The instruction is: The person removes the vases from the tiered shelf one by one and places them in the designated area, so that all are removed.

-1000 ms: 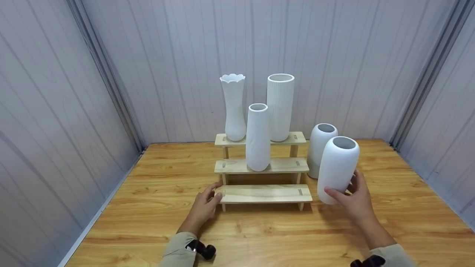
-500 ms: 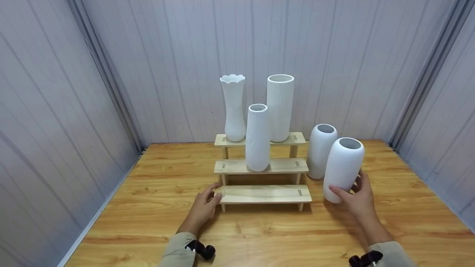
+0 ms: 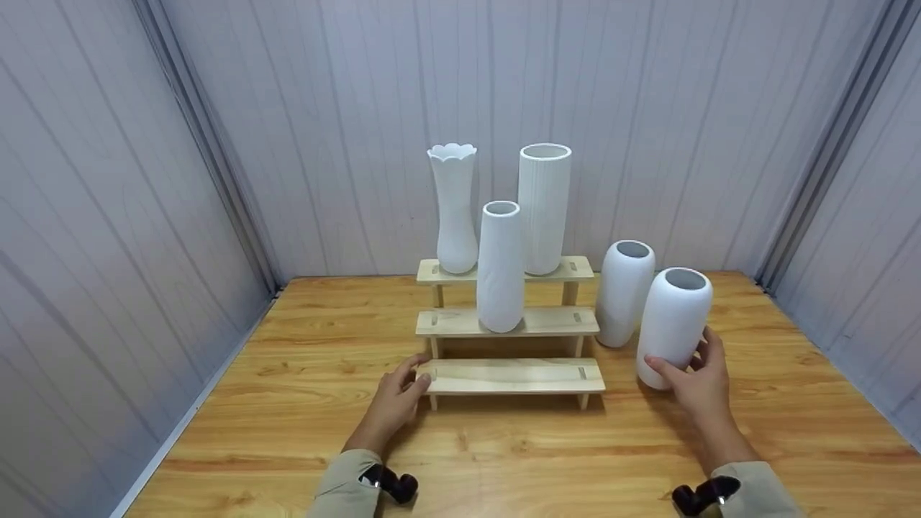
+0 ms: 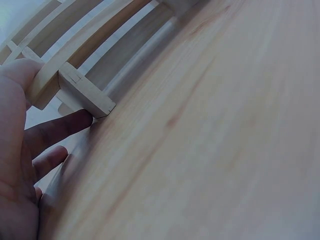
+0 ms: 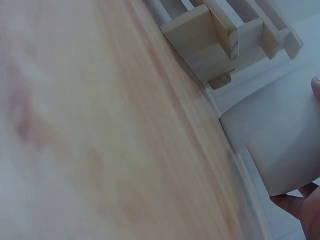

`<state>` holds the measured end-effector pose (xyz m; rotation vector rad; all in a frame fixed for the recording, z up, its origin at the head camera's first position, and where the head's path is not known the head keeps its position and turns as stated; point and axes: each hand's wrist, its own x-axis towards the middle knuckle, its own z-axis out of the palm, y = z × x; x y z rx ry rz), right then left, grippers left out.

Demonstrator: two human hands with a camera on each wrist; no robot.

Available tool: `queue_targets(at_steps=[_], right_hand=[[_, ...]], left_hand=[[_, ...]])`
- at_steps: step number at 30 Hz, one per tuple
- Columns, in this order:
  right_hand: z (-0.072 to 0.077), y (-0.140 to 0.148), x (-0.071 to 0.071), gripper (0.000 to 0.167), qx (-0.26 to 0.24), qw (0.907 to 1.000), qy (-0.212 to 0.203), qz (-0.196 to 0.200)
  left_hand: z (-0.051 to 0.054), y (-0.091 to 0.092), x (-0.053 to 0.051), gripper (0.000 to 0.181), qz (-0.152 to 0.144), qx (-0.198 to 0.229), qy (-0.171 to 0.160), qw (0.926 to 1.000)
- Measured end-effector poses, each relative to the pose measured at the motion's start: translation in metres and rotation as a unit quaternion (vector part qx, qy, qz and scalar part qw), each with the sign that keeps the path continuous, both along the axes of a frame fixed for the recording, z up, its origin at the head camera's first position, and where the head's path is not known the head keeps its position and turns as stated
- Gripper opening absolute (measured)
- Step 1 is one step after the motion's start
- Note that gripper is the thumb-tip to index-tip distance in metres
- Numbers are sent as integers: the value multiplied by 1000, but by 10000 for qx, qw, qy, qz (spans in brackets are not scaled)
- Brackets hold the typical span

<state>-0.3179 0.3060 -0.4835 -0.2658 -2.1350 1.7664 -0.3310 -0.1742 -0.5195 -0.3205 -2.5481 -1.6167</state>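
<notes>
I see the right hand (image 3: 702,387), fingers clamped round the near vase (image 3: 676,322), has eased it rightward, away from the stand (image 3: 512,377) the left hand (image 3: 397,392) pinches; possibly just off the desk (image 3: 525,460), the vase seems unplaced.

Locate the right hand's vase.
In the head view's right side, the right hand grips the white vase, right of the wooden stand and in front of the rear vase.

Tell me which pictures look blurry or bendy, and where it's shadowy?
Head view: the vases look fairly sharp, with shade under the rack; left wrist view: the rack looks curved, the table hazy; right wrist view: dim, the table blurry, the held vase shaded grey.
</notes>
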Motion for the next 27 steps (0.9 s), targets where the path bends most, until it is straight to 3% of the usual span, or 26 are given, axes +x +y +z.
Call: queue_targets(at_steps=[13,21,27], right_hand=[[-9,7,-3,116,-119,9999,16,-74],[-13,7,-3,117,-89,9998,-13,-173],[-14,8,-4,118,-119,9999,-16,-94]], left_hand=[[-1,0,-1,38,11,-163,93,9998],[1,0,-2,39,-262,146,14,9995],[0,0,-2,39,-219,149,78,9996]])
